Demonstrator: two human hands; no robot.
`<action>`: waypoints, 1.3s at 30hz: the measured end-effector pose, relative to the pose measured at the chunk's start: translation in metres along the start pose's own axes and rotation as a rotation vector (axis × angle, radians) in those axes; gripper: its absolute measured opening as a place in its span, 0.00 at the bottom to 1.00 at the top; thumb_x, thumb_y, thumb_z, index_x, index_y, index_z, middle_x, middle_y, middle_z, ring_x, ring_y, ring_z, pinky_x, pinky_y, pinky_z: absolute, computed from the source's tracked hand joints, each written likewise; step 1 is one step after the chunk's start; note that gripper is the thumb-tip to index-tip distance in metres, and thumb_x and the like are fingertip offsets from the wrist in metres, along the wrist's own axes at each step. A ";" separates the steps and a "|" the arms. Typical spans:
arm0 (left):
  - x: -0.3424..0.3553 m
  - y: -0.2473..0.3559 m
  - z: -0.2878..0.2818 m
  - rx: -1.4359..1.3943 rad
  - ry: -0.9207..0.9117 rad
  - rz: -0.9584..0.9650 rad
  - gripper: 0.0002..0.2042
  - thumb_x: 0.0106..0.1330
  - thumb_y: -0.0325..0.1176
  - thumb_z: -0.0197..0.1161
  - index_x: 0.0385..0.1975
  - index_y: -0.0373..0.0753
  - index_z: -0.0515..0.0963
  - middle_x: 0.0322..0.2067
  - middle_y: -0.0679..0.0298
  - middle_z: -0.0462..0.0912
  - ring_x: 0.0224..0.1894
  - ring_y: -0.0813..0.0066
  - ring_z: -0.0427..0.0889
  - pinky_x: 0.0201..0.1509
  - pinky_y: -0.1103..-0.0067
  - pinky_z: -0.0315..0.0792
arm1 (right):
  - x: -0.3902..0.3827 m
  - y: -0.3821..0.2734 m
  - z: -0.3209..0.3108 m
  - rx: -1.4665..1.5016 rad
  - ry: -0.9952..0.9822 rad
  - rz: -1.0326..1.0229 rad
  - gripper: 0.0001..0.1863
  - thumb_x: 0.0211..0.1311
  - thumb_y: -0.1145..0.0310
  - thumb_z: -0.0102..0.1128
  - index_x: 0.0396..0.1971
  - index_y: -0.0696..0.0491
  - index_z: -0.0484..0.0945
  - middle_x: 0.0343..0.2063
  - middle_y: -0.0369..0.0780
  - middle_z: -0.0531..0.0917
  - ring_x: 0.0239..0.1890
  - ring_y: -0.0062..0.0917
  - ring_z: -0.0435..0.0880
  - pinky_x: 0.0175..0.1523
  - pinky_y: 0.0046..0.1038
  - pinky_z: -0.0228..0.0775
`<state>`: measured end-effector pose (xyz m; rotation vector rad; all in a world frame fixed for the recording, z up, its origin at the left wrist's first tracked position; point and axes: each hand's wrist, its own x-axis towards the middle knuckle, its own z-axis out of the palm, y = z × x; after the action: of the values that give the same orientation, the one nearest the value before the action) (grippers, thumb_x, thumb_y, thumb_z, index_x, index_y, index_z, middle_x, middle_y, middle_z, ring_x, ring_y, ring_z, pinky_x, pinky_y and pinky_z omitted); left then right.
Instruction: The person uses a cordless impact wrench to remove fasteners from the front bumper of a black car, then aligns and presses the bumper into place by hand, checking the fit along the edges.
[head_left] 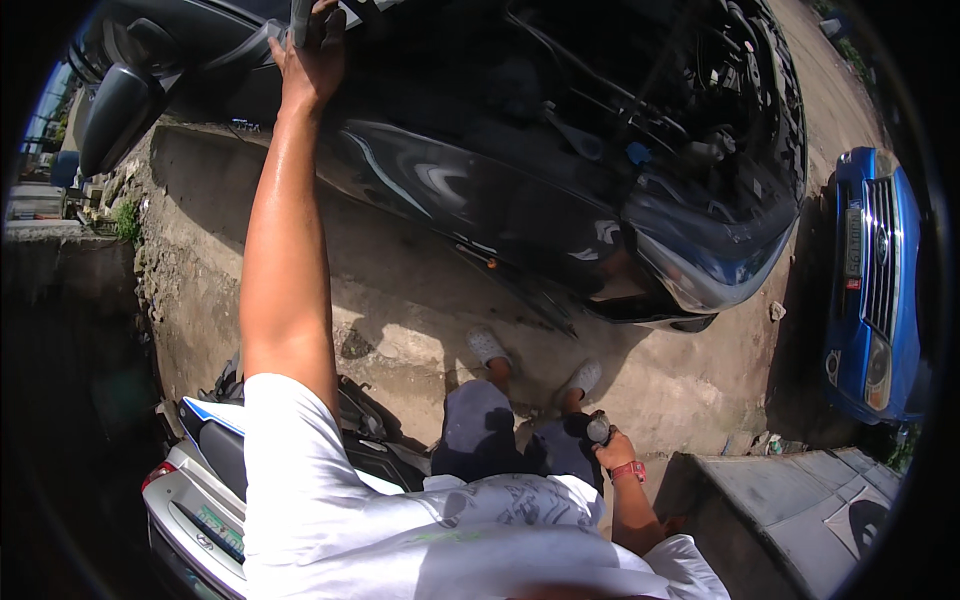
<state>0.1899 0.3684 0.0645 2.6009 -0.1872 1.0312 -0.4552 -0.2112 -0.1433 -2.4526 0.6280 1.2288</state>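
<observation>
My left hand (308, 62) reaches up to the dark car (440, 190), its fingers curled around a grey bar-like piece (299, 22) near the windshield pillar and side mirror (120, 115); I cannot make out what that piece is. The engine bay (715, 145) shows at the car's front. Low by my right thigh, my right hand (612, 448) grips a small round metallic object (599, 428); a red watch (628, 470) is on that wrist.
A blue vehicle (873, 280) stands at the right. A motorcycle (215, 430) and a white car (195, 500) are behind me at lower left. A grey metal-sheeted structure (750, 490) is at lower right. Thin dark rods (525, 300) lie on the concrete ground (690, 375) beneath the car's side.
</observation>
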 end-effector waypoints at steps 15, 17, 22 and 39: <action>-0.013 0.018 0.008 0.158 0.080 0.113 0.26 0.82 0.52 0.47 0.72 0.48 0.74 0.75 0.62 0.70 0.77 0.53 0.68 0.71 0.24 0.44 | -0.019 0.021 -0.001 0.027 -0.023 0.143 0.31 0.55 0.55 0.75 0.56 0.56 0.78 0.48 0.54 0.88 0.55 0.49 0.87 0.60 0.45 0.80; -0.020 0.029 0.004 0.199 0.159 0.351 0.25 0.82 0.49 0.49 0.71 0.43 0.74 0.74 0.59 0.72 0.74 0.54 0.71 0.70 0.29 0.55 | -0.020 0.022 0.001 0.035 -0.030 0.148 0.31 0.55 0.55 0.75 0.56 0.56 0.78 0.49 0.54 0.88 0.56 0.48 0.87 0.61 0.45 0.80; -0.068 0.089 -0.030 0.039 0.260 0.189 0.19 0.78 0.41 0.62 0.60 0.36 0.84 0.58 0.51 0.86 0.61 0.55 0.84 0.68 0.68 0.74 | -0.024 0.022 0.005 0.116 0.000 0.089 0.30 0.55 0.59 0.74 0.57 0.55 0.77 0.48 0.53 0.88 0.55 0.48 0.86 0.60 0.46 0.80; -0.507 0.504 -0.062 -1.716 -0.337 -2.022 0.16 0.72 0.28 0.69 0.58 0.40 0.80 0.49 0.63 0.88 0.56 0.70 0.87 0.64 0.72 0.81 | -0.058 0.064 -0.155 0.684 0.040 -0.667 0.28 0.58 0.74 0.77 0.58 0.55 0.77 0.41 0.39 0.88 0.44 0.28 0.89 0.55 0.32 0.80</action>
<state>-0.3409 -0.0816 -0.1096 0.4186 0.8588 -0.4034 -0.4155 -0.3242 -0.0126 -1.8575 0.1519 0.5686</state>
